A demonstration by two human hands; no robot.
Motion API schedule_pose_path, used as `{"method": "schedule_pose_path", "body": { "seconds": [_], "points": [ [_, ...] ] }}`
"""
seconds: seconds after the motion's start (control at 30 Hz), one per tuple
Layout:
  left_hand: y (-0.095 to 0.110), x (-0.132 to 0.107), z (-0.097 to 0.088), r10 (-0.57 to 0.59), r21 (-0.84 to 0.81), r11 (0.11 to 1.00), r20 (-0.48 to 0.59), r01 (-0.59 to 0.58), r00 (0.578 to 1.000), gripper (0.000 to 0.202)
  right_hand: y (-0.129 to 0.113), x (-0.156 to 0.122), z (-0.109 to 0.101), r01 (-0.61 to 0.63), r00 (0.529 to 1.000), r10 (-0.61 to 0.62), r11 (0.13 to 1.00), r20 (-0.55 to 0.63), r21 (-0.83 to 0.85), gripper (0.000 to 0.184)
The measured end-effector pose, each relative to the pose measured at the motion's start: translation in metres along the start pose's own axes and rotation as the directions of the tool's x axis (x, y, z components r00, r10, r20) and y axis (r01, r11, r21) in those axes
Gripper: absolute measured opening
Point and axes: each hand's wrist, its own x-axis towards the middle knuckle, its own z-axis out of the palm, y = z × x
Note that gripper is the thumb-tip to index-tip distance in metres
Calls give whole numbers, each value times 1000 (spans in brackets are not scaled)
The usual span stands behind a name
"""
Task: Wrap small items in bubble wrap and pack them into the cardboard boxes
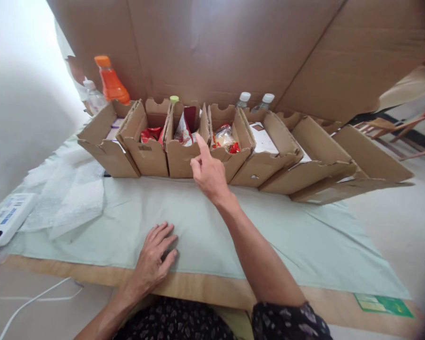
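My left hand (157,255) lies flat on the pale green cloth (198,236) near the table's front edge, fingers a little apart, holding nothing. Raised in front of the row of cardboard boxes, my right hand (210,172) has its index finger stretched out and the other fingers curled, with nothing in it. Its fingertip overlaps the near right corner of a cardboard box (182,160) with a white and dark red packet (187,125) inside; I cannot tell whether it touches. Just right of that, another cardboard box (230,163) contains a clear and red snack packet (226,139).
Bubble wrap (74,193) and a white carton (12,217) lie on the left. Behind the boxes stand an orange bottle (111,82) and several clear bottles. One box holds a red packet (151,135), another a white box (263,139). A green packet (384,304) is at the front right edge.
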Motion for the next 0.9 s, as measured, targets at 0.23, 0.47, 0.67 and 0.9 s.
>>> {"method": "schedule_pose_path", "body": {
  "seconds": [0.23,0.47,0.67,0.9],
  "points": [
    [1,6,-5,-112,-127,988,-197,88,974,28,-35,15,-13,-19,993,67,906,98,-423,25],
    [2,1,-8,-363,-319,905,-240,279,901,42,-37,-117,-50,141,989,-148,968,-16,-207,19],
    [12,-6,-14,-445,-420,846,-219,328,868,62,-10,-206,-119,27,967,-35,999,-253,-34,6],
    [34,-6,-15,-412,-598,731,-1,329,911,80,45,-289,-130,-153,954,218,945,-208,289,76]
  ]
}}
